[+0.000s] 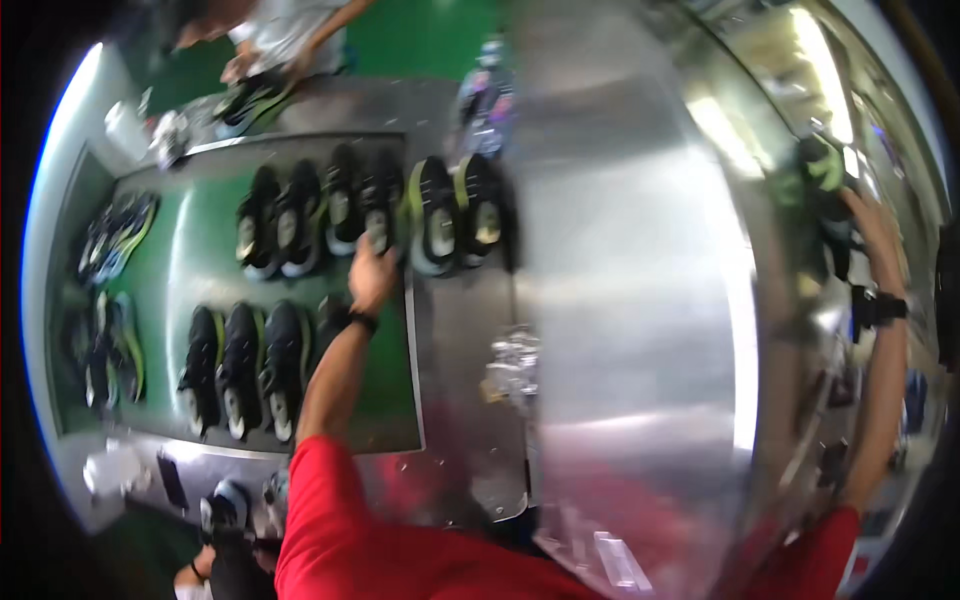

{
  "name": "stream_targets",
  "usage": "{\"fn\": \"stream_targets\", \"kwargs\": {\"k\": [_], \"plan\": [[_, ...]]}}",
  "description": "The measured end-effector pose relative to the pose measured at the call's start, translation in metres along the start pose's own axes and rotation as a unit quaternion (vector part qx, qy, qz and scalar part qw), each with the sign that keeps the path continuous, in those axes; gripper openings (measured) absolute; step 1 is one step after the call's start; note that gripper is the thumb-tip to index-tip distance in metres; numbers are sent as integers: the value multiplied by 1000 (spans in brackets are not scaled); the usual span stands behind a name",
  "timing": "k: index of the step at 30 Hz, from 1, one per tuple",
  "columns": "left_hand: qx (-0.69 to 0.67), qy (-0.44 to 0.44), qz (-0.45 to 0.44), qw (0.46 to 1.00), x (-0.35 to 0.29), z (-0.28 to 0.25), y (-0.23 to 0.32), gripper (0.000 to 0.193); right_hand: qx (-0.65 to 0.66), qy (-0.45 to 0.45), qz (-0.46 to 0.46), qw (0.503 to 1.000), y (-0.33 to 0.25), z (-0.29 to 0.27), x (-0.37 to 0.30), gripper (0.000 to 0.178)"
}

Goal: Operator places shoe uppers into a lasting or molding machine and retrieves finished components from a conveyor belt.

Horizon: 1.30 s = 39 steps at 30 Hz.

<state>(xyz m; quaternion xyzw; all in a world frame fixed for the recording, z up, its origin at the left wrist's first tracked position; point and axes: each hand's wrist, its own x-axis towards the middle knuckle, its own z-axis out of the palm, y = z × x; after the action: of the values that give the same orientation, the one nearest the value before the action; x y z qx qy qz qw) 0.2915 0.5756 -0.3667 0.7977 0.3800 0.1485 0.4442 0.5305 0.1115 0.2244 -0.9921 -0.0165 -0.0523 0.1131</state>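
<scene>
Taking clock directions from the person's left hand (371,280), dark shoes with yellow-green trim (118,235) sit around 9 o'clock, toward the far left of a green, metal-edged worktop (385,405). A row of black shoes with pale-lined openings (243,365) is at 8 o'clock, and a co-worker's hands meet a dark shoe with a pale sole (250,105) at 11. More black lace-up shoes (258,220) stand at 10 o'clock. The left hand's fingers appear closed on the near, heel end of a black low-cut shoe (382,190), whose body extends to 12 o'clock from them, toe pointing away. It looks light, with a pliable upper, a firmer sole and little to break or slip; the heel collar should make a good hold. Two shoes with yellow-green edges (433,215) stand at 1 to 2 o'clock, and a clear plastic bottle (487,100) at 1. Beyond a wide grey metal surface (640,250), the right hand (876,235) has its fingers at a black and yellow-green shoe (825,170), at 11 o'clock from that hand; blur hides whether they are closed. This shoe also looks light and flexible, best held by its firmer heel.
</scene>
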Motion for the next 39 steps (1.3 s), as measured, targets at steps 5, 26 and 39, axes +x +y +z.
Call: {"fn": "stream_targets", "kwargs": {"k": [5,26,39], "plan": [[-250,23,20,968,-133,21,-66,61,5,86,-198,976,16,15,-44,63],[-552,-711,122,418,-427,-84,348,84,142,48,-135,979,62,-100,-286,65],[-548,-688,12,476,-631,-67,407,64,-20,318,4,948,160,-37,-663,71]]}}
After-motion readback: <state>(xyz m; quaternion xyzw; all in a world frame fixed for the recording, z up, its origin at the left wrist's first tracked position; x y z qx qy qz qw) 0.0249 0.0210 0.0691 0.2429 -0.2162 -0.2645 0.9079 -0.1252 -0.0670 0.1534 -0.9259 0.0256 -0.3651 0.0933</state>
